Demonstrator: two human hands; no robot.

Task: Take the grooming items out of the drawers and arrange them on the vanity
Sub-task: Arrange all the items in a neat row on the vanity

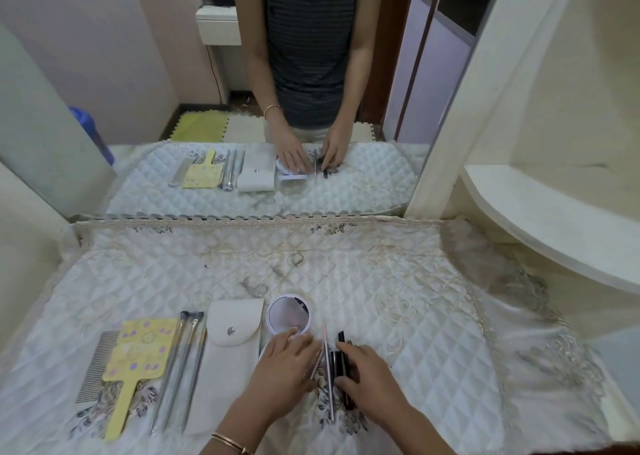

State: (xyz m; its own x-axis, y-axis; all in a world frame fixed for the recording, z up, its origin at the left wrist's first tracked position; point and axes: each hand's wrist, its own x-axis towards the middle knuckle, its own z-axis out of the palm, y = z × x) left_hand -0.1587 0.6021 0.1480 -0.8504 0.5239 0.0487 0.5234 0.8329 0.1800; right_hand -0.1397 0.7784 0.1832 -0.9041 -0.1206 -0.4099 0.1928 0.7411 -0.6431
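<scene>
Both hands rest on the quilted bench point(398, 281): left hand point(282, 368) fingers pinch thin pencils point(328, 368); right hand point(372, 375) fingers grip black tubes point(341, 342).

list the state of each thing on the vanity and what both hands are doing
grey fine-tooth comb: flat, leftmost
yellow paddle-shaped hand mirror: flat, overlapping the comb
three silver-handled brushes: side by side, bristles away
white snap-flap pouch: flap snapped shut
round white compact mirror: open
thin pink pencils: between the hands
black tubes: under right fingers
left hand: resting against pencils
right hand: on black tubes
</scene>
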